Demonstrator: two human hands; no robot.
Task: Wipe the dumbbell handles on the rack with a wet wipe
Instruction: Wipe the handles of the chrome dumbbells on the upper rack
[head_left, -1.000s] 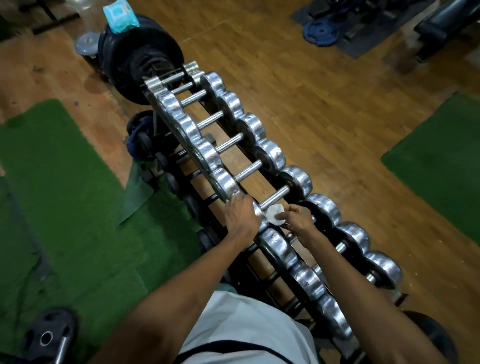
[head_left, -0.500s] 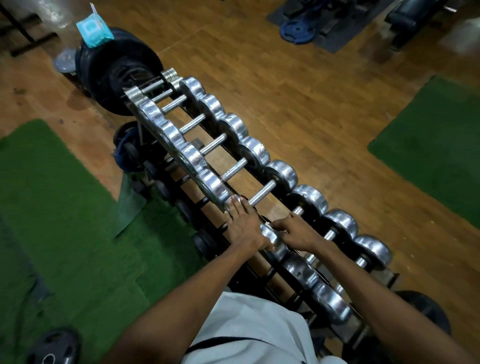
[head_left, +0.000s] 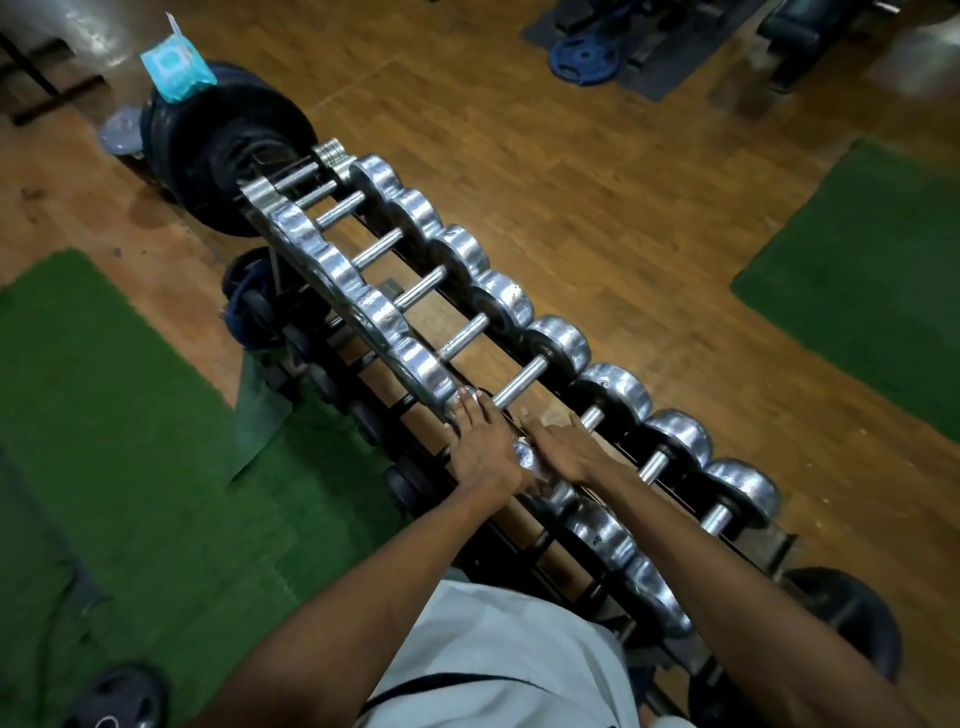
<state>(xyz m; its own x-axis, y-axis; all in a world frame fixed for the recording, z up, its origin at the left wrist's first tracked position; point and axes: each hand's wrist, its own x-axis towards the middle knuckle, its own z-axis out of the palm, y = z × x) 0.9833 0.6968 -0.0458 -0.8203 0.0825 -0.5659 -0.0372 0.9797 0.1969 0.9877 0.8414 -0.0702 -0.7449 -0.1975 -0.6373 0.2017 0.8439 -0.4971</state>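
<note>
Wooden floorboards (head_left: 545, 156), worn and warm brown, run across the room, with open floor to the right of the rack and green turf mats (head_left: 119, 415) laid on either side. Another green mat (head_left: 872, 270) lies well apart on the right, and a blue weight plate (head_left: 584, 57) sits on a dark mat by the far wall.

The dumbbell rack (head_left: 769, 545) stretches diagonally from near the person to the far left, its dark metal frame carrying a row of chrome dumbbells (head_left: 457, 249) with rounded, dimpled heads and slim, shiny handles (head_left: 462, 335) bridging the two rails. Lower tiers hold darker weights in shadow. At the far end stand big black plates (head_left: 228, 145), and a teal pack of wipes (head_left: 174, 67) rests on top of them. A dark plate (head_left: 111, 696) lies on the turf at the near left corner.

The left hand (head_left: 483, 447) rests on the near row of chrome heads, its fingers fairly straight and reaching forward over the metal. The right hand (head_left: 563, 449) lies just beside it, over a dumbbell handle in the gap between the rails; a scrap of pale wet wipe (head_left: 556, 418) seems to show at its fingertips, but whether the fingers are curled round the handle I cannot tell. Both bare forearms reach out from a white shirt (head_left: 498, 660) at the bottom edge.
</note>
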